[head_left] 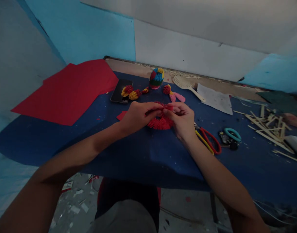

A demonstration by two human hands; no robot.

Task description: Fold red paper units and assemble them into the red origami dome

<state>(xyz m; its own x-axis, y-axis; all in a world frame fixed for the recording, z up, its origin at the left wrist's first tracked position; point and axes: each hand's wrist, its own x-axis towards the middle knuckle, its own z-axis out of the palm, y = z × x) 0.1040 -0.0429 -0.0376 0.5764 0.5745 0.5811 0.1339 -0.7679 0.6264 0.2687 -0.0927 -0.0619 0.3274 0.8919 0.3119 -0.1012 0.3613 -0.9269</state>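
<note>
Clock centred on the red ring (160, 125), which sits between the hands over the blue table (129, 155), partly hidden. Left hand (138, 115) at 9–10: thumb and forefinger nearly closed, pinching a red piece (168, 108) at the ring's 12 edge. Right hand (183, 118) at 3: same pinch, same piece, other fingers curled. Can't tell if the piece is loose or part of the ring. Also out: multicolour ball (156, 77) at 12, brush (183, 82) at 1, sticks (274, 136) at 3, red-and-yellow-handled tool (204, 142) near 4, phone (118, 92) at 10.
</note>
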